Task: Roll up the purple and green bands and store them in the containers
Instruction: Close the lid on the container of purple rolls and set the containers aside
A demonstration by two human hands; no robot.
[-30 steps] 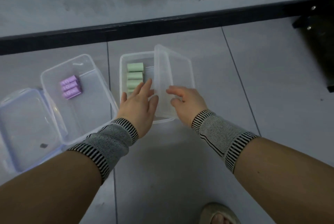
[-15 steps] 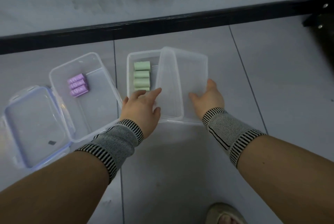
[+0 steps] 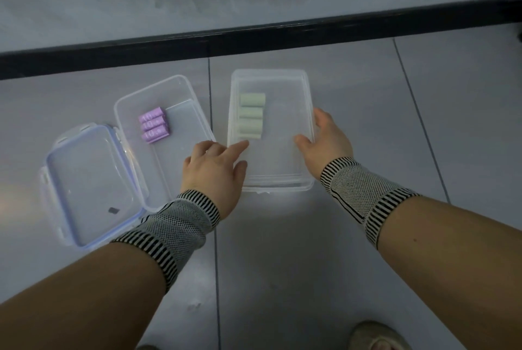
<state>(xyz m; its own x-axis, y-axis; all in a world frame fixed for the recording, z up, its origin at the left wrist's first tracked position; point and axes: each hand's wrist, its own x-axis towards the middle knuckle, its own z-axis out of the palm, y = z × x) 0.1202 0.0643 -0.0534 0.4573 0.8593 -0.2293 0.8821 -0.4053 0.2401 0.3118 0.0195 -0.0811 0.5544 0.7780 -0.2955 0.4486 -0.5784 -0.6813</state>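
Both hands lie flat with straight fingers, holding nothing: the left hand and right hand press the clear plastic lid onto the green rolled bands' box. Farther left, the purple rolled bands sit in the open clear plastic box, not yet covered.

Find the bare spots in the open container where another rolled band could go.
The open clear plastic container holds three rolled purple bands in its far-left corner. Bare floor of the box runs right of them and toward its near end. It is crowded only at that corner. The lidded clear container, under the left hand and right hand, offers no room.
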